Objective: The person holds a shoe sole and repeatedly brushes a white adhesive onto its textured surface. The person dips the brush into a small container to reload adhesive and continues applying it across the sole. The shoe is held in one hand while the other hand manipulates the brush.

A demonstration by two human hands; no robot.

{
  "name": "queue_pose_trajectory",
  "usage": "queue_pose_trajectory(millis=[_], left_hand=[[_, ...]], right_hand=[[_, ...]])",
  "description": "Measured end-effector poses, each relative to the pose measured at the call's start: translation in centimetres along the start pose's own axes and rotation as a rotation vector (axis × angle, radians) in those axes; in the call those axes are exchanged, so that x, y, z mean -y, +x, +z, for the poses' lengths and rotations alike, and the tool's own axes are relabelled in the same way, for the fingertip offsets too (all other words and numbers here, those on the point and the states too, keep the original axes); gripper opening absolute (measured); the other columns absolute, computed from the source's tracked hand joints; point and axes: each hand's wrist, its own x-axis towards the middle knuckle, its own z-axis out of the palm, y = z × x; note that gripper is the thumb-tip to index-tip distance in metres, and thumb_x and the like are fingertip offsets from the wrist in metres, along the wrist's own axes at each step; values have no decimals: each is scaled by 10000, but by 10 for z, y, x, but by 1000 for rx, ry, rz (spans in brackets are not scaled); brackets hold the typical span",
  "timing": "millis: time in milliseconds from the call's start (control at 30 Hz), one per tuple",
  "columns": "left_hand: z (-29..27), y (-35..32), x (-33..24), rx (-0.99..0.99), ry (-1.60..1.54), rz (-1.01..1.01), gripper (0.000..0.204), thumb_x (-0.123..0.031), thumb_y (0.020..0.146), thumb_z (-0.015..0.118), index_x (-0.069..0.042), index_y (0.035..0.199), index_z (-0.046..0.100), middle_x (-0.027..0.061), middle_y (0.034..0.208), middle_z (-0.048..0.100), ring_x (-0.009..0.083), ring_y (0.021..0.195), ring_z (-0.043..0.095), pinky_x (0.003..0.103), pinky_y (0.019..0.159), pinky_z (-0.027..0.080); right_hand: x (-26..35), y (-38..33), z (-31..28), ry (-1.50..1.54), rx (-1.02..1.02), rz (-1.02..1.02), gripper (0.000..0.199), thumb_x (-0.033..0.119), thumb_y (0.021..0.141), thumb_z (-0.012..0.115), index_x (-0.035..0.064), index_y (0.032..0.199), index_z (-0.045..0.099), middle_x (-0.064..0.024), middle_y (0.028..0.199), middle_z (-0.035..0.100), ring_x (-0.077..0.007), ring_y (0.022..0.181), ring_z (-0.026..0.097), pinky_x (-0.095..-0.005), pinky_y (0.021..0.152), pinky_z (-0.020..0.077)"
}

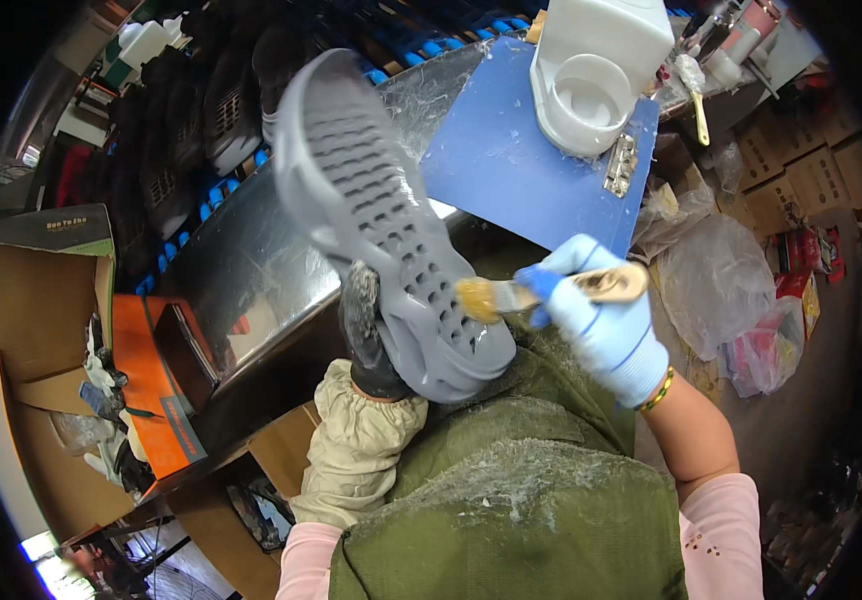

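Head view: our left hand (361, 318) holds a gray sole (383, 215) while our right hand (596, 315) holds a brush (509, 297) to it.

The sole slants over the edge of the metal bench (236, 275), its near end above our green apron (541, 510); we cannot tell whether it rests on either. Our dark-gloved left hand grips its left side wall, some fingers hidden; our blue-gloved right hand closes around the brush handle, bristles at the pitted face. We judge the sole light and springy, probably moulded foam, bending rather than breaking. Its wet shine near the bristles suggests a slippery face, so we do best gripping the side walls around mid-length.
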Motion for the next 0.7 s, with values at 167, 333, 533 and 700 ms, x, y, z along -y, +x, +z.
queue_pose_trajectory(millis=[167,333,533,700], left_hand=[[18,-11,5,-22,42,184,665,-550,990,565,-103,1467,444,150,1391,552,340,1254,567,509,1076,494],[22,-14,7,12,62,114,655,-536,995,565,-104,1470,440,145,1391,551,331,1253,567,499,1076,496],[18,-7,15,47,77,-26,643,-519,1000,565,-105,1474,436,140,1391,550,319,1251,568,488,1075,498],[20,-6,14,61,95,-73,633,-505,1005,565,-106,1477,433,135,1391,549,310,1250,569,478,1075,499]], right_hand=[[12,-15,-13,140,-170,-78,178,175,939,732,18,892,664,-73,806,730,-94,644,665,-236,572,549],[7,-4,-19,153,-12,101,164,157,909,749,11,900,673,-95,817,734,-118,613,669,-242,547,543],[18,-19,0,227,185,13,120,135,960,694,15,952,683,-83,854,740,-110,693,687,-254,617,573],[36,4,8,614,-81,-276,380,283,1027,621,-24,1249,593,-148,1126,716,-216,820,742,-282,728,593]])
